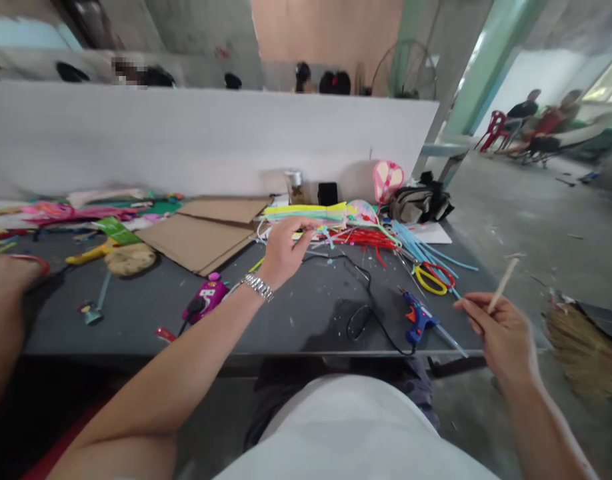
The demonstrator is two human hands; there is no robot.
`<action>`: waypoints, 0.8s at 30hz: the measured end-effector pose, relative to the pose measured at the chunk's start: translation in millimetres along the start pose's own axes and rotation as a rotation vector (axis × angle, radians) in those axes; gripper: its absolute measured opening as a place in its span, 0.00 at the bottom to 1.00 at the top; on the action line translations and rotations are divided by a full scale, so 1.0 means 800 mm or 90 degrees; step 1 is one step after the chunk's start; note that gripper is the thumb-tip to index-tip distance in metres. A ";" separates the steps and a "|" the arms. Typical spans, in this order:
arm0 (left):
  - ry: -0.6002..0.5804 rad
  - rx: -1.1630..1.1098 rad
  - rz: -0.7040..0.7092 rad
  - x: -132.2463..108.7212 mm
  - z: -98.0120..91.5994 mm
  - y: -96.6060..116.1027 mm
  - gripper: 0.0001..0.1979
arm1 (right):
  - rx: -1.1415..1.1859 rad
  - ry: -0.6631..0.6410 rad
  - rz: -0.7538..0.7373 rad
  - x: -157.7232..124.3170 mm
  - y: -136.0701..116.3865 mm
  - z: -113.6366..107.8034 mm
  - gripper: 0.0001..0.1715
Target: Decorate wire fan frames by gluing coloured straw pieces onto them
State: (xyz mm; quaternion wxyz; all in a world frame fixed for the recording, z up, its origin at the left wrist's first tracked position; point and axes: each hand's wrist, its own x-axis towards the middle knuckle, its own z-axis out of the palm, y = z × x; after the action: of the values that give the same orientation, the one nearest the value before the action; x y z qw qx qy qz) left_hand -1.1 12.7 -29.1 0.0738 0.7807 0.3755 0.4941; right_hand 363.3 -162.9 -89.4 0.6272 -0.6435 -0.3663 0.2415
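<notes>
From my remote seat, the pale stick (503, 285) shows in my right hand (506, 333), near the table's right end; the fingers are closed around its lower part, and it tilts upward. Left of that hand, a blue glue gun (420, 320) lies on the table (296, 330), with yellow-and-red scissors (431, 280) just behind it. My left hand (289, 250) reaches over the middle; its fingers are drawn close together beside the yellow strips (306, 212), and I cannot tell whether they hold anything. Red stems (356, 237) lie right of it, cardboard sheets (201, 243) left. Behind everything stands a white panel (211, 137).
</notes>
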 end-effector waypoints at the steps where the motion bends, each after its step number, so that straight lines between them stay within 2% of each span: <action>1: 0.030 -0.019 -0.029 0.019 -0.003 0.000 0.06 | 0.016 0.005 0.008 -0.001 0.001 -0.005 0.22; 4: 0.076 -0.100 -0.106 0.059 -0.018 0.004 0.06 | 0.043 0.016 0.024 -0.004 0.010 -0.022 0.21; 7: 0.080 -0.209 -0.163 0.074 -0.035 0.018 0.07 | 0.054 0.017 0.054 -0.007 0.023 -0.040 0.17; 10: 0.079 -0.313 -0.236 0.072 -0.050 0.036 0.08 | 0.056 0.018 0.089 -0.008 0.035 -0.055 0.20; 14: 0.038 -0.416 -0.311 0.065 -0.060 0.054 0.09 | 0.063 0.035 0.144 -0.007 0.044 -0.065 0.26; 19: 0.010 -0.506 -0.375 0.056 -0.064 0.065 0.07 | 0.073 0.069 0.137 -0.008 0.042 -0.069 0.23; 24: -0.004 -0.574 -0.406 0.051 -0.065 0.068 0.09 | 0.030 0.078 0.110 -0.012 0.038 -0.072 0.20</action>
State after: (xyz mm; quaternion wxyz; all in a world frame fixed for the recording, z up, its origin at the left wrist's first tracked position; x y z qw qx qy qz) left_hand -7.0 -12.1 52.8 0.5480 0.5208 0.3447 0.5565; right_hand 407.0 -205.0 -115.4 0.6403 -0.6712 -0.2644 0.2638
